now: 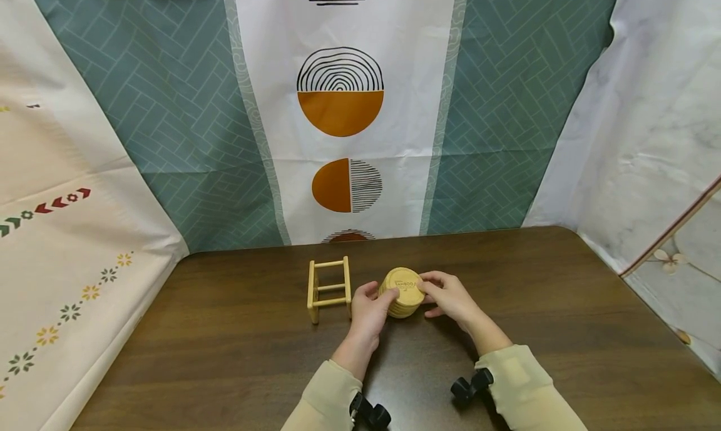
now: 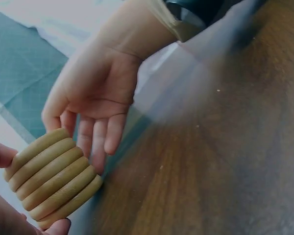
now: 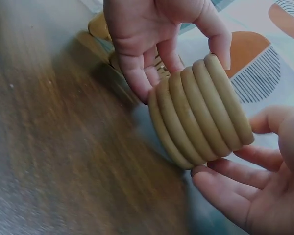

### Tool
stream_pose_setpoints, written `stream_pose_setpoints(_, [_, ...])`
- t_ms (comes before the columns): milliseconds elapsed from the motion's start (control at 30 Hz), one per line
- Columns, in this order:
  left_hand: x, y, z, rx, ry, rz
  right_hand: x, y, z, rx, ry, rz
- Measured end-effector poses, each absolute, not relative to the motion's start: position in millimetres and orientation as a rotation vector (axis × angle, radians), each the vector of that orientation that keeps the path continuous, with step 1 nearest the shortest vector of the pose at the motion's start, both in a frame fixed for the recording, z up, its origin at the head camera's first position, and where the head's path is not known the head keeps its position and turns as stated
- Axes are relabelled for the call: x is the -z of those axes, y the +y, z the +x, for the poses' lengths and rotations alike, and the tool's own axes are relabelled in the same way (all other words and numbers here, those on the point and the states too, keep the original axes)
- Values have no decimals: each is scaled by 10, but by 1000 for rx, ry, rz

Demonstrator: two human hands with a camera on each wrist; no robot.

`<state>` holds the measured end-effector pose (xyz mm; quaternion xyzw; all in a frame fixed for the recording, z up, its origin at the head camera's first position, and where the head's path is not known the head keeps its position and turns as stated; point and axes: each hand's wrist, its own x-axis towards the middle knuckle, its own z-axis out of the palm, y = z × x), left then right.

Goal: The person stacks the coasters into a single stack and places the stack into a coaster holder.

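A stack of round bamboo coasters (image 1: 404,286), with lettering on the top one, is between the two hands in the head view. My left hand (image 1: 368,316) grips the stack from its left side, thumb on the top coaster and fingertips at the lower edge. On the opposite side my right hand (image 1: 455,301) holds it, thumb at the top coaster's rim and fingers along the side and bottom. The rounded edges of the stacked coasters (image 3: 201,112) show lined up in the right wrist view.
Just left of the coasters stands a small wooden rack (image 1: 329,287) with crossbars. The dark brown table (image 1: 236,356) runs back to a patterned curtain (image 1: 360,143). Pale cloth hangs at both sides. A black wrist camera (image 1: 472,386) sits on the right sleeve.
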<state>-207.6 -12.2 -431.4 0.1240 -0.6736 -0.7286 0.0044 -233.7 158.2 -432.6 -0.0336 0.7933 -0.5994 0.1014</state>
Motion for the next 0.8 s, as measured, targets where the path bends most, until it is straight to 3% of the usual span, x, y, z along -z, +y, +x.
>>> stream_pose_setpoints(267, [4311, -78, -2043, 2165, -2164, 344, 4269, 1574, -2259, 1308, 2681, -634])
stream_pose_setpoints(800, [4214, -52, -1946, 1684, -2448, 74, 4286, 1627, -2291, 1278, 2732, -792])
